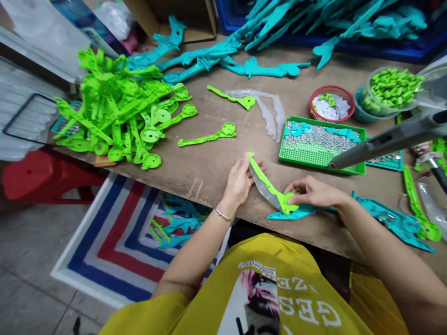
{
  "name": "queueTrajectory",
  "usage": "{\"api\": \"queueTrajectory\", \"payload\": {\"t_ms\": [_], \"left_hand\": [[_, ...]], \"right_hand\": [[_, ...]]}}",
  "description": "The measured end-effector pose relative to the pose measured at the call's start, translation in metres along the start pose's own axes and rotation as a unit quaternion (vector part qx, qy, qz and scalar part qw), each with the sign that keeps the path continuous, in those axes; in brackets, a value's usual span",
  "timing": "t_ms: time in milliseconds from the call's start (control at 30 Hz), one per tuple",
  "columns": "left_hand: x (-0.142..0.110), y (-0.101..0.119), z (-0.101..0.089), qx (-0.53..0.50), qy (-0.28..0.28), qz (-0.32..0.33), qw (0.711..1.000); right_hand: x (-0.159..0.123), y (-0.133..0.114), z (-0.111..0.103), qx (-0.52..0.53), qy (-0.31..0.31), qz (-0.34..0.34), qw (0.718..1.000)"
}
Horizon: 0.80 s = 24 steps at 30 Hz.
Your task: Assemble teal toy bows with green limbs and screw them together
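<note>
A green plastic toy piece [268, 185] with a round end lies slanted over a clear blade-shaped piece [262, 191], near the table's front edge. My left hand [240, 179] is closed on the upper end of the green piece. My right hand [314, 191] pinches its round lower end, which rests on a teal plastic piece [296, 213] lying flat on the table.
A heap of green pieces [118, 109] lies at the left, teal pieces [223, 58] at the back. A green tray of screws [321, 145], a red basket [331, 102], a bowl of green bits [393, 89] and a hanging grey power screwdriver [391, 142] are at the right. Striped bag [139, 232] on the floor.
</note>
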<state>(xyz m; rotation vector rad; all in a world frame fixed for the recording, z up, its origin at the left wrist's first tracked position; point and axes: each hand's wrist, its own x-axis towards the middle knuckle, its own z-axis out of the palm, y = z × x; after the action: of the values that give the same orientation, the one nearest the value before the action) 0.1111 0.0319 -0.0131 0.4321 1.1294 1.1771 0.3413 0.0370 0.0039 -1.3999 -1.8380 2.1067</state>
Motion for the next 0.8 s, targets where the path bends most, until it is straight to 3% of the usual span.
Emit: {"api": "queueTrajectory", "payload": {"t_ms": [133,233,433,533,600,733,800], "left_hand": [[-0.034,-0.023,0.008,0.05,-0.109,-0.091,0.989],[-0.049,-0.039,0.014,0.091,-0.175,-0.121,0.973],[-0.054,-0.05,0.022,0.108,-0.123,-0.118,0.979],[-0.052,-0.047,0.022,0.107,-0.13,-0.101,0.981],[-0.046,-0.041,0.021,0.097,-0.128,-0.097,0.982],[-0.024,-0.027,0.018,0.046,-0.059,-0.057,0.996],[-0.014,-0.023,0.017,0.036,-0.051,-0.048,0.997]], "right_hand": [[0.003,-0.002,-0.015,0.031,0.0,0.006,1.0],[0.007,-0.004,-0.019,0.042,-0.008,0.001,0.999],[0.011,-0.005,-0.023,0.057,-0.016,-0.005,0.998],[0.01,-0.005,-0.025,0.071,-0.023,-0.007,0.997],[0.01,-0.005,-0.026,0.072,-0.019,-0.01,0.997],[0.008,-0.006,-0.027,0.035,-0.007,-0.014,0.999],[0.008,-0.006,-0.025,0.008,0.008,-0.017,1.0]]}}
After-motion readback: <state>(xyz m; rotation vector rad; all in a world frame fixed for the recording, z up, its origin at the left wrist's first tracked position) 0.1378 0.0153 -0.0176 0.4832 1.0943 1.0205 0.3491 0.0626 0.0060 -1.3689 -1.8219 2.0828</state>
